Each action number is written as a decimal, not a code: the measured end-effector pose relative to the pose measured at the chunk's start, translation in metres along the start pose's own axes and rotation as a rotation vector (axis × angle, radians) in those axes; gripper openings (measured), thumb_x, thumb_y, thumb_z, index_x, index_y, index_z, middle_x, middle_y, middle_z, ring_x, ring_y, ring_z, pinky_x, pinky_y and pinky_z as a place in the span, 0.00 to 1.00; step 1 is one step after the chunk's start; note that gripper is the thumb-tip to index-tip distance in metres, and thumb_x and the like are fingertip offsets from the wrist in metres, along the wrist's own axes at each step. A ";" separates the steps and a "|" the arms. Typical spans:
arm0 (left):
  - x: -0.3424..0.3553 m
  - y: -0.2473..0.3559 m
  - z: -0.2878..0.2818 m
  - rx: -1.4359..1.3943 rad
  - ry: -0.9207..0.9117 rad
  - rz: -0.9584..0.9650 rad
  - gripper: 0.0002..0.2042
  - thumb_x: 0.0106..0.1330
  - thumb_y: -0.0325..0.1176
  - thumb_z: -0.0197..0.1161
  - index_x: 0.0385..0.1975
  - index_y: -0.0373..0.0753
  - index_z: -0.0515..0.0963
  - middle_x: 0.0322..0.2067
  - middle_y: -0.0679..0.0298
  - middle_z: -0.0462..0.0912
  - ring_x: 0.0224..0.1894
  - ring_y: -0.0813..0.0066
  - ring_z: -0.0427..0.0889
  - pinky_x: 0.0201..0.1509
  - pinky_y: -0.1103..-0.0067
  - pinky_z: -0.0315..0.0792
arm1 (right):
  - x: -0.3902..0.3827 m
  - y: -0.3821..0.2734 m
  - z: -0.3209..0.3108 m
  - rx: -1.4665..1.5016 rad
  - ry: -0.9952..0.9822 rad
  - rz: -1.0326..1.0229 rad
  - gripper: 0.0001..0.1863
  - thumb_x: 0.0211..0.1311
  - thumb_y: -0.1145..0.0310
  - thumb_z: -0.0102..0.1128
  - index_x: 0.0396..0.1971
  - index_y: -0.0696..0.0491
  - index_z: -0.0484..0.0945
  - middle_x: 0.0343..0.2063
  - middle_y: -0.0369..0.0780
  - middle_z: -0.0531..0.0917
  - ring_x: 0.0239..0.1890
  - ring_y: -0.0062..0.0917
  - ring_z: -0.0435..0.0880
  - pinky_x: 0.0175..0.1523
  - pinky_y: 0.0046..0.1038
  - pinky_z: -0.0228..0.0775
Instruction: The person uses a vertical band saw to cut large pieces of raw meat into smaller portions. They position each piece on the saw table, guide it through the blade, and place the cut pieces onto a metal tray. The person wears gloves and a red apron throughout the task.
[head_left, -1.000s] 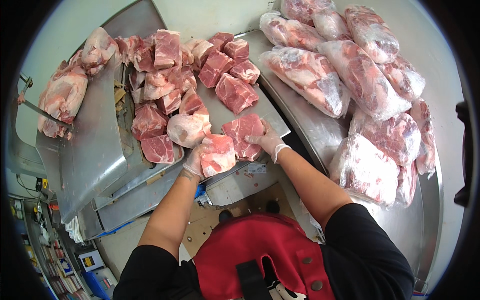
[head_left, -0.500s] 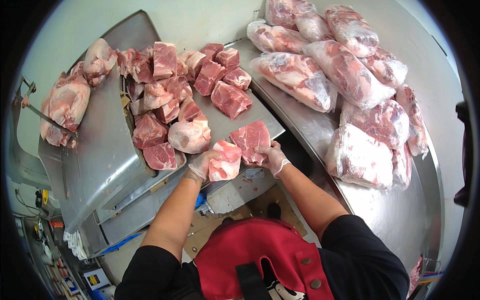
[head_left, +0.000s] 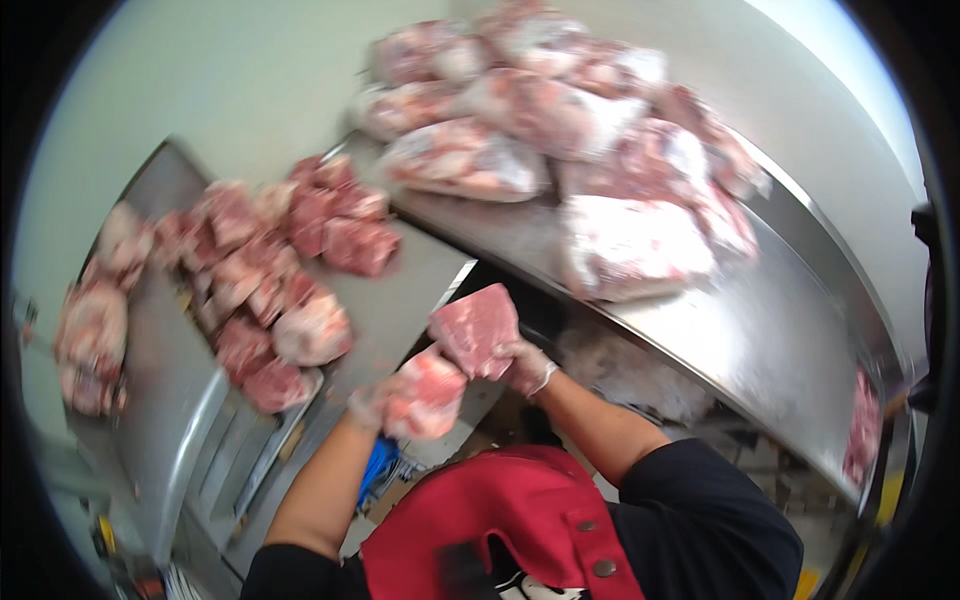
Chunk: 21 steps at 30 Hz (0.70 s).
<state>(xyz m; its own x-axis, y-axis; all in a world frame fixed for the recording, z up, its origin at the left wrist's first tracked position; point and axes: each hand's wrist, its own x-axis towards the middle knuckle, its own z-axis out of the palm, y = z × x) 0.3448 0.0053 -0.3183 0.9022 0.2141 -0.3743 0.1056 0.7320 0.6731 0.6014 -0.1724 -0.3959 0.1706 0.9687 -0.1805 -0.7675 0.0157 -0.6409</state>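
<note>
My left hand (head_left: 372,402), in a clear glove, is closed round a pale, fatty chunk of meat (head_left: 426,394). A flat-sided, redder block of meat (head_left: 478,328) is gripped at its near right side by my gloved right hand (head_left: 525,367). Both pieces are held in front of my apron, over the gap between two steel surfaces, and they overlap or touch at their inner edges. On the left steel table (head_left: 385,300) lies a heap of cut meat chunks (head_left: 262,285), beyond my left hand. The picture is smeared by motion.
Plastic-wrapped meat pieces (head_left: 520,110) are piled on the right steel counter (head_left: 745,335). Larger uncut meat (head_left: 92,335) rests at the far left beside a metal machine housing (head_left: 165,400). Another strip of red meat (head_left: 862,430) lies at the counter's right end.
My view has swung to the right, so the heap now appears farther left. Both meat pieces have come away from the left table's edge, over the gap, and closer together.
</note>
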 end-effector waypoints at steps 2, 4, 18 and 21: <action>-0.010 -0.012 0.011 -0.060 -0.139 -0.077 0.40 0.54 0.42 0.76 0.70 0.48 0.69 0.53 0.55 0.82 0.50 0.53 0.84 0.58 0.56 0.80 | -0.034 -0.001 -0.010 0.058 -0.072 0.000 0.41 0.54 0.60 0.74 0.68 0.58 0.73 0.52 0.44 0.88 0.51 0.34 0.89 0.58 0.36 0.80; -0.024 -0.025 0.023 -0.108 -0.185 -0.172 0.47 0.53 0.46 0.77 0.77 0.54 0.64 0.58 0.54 0.80 0.55 0.49 0.82 0.64 0.51 0.76 | -0.081 -0.004 -0.021 0.152 0.000 -0.036 0.42 0.54 0.60 0.76 0.70 0.55 0.73 0.55 0.42 0.88 0.54 0.33 0.88 0.61 0.37 0.79; 0.045 -0.100 0.196 -0.043 -0.368 -0.281 0.41 0.46 0.37 0.75 0.67 0.46 0.72 0.55 0.57 0.86 0.61 0.53 0.84 0.66 0.47 0.78 | -0.456 -0.096 -0.134 0.274 0.316 -0.607 0.43 0.59 0.60 0.69 0.74 0.58 0.68 0.64 0.47 0.83 0.64 0.37 0.83 0.74 0.41 0.71; 0.075 -0.126 0.275 -0.008 -0.388 -0.273 0.44 0.46 0.38 0.76 0.71 0.46 0.70 0.55 0.58 0.86 0.61 0.55 0.84 0.67 0.49 0.78 | -0.549 -0.130 -0.174 0.292 0.508 -0.752 0.40 0.59 0.61 0.68 0.71 0.58 0.70 0.56 0.46 0.86 0.52 0.34 0.88 0.61 0.39 0.82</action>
<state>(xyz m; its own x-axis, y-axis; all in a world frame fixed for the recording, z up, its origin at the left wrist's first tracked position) 0.5141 -0.2488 -0.2560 0.9316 -0.2435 -0.2697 0.3589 0.7328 0.5780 0.7150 -0.7492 -0.3436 0.8780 0.4567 -0.1438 -0.4593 0.7188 -0.5219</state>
